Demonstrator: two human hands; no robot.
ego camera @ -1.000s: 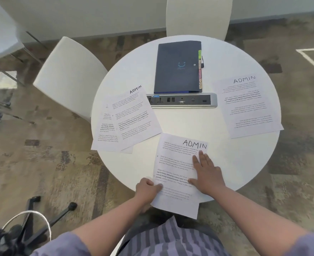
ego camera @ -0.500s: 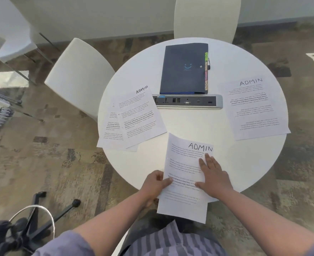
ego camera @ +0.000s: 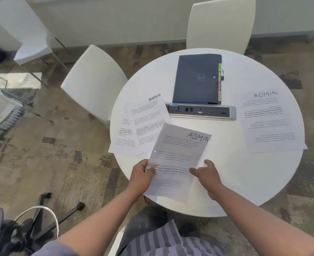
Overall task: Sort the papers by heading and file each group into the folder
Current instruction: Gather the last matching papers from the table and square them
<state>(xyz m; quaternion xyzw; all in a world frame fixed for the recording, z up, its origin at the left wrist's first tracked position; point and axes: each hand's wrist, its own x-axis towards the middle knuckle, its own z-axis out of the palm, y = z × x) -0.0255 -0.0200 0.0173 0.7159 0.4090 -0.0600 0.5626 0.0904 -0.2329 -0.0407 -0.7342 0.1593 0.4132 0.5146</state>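
My left hand (ego camera: 142, 175) pinches the left edge of a printed sheet headed ADMIN (ego camera: 178, 157), lifted off the round white table (ego camera: 245, 174) and tilted toward the left. My right hand (ego camera: 207, 175) hovers at the sheet's right edge with fingers loosely spread, holding nothing. A stack of ADMIN papers (ego camera: 143, 122) lies on the table's left side, partly under the lifted sheet. Another ADMIN sheet (ego camera: 269, 121) lies on the right. The dark blue folder (ego camera: 198, 78) with coloured tabs lies shut at the table's far side.
A silver power strip (ego camera: 200, 111) runs across the table's middle, just in front of the folder. White chairs stand at the left (ego camera: 93, 84) and far side (ego camera: 221, 23). A black chair base (ego camera: 47, 215) sits on the carpet at lower left.
The near ADMIN sheet was lying flat under my right palm; now my left hand has lifted it and swung it leftward, and my right hand has come off it.
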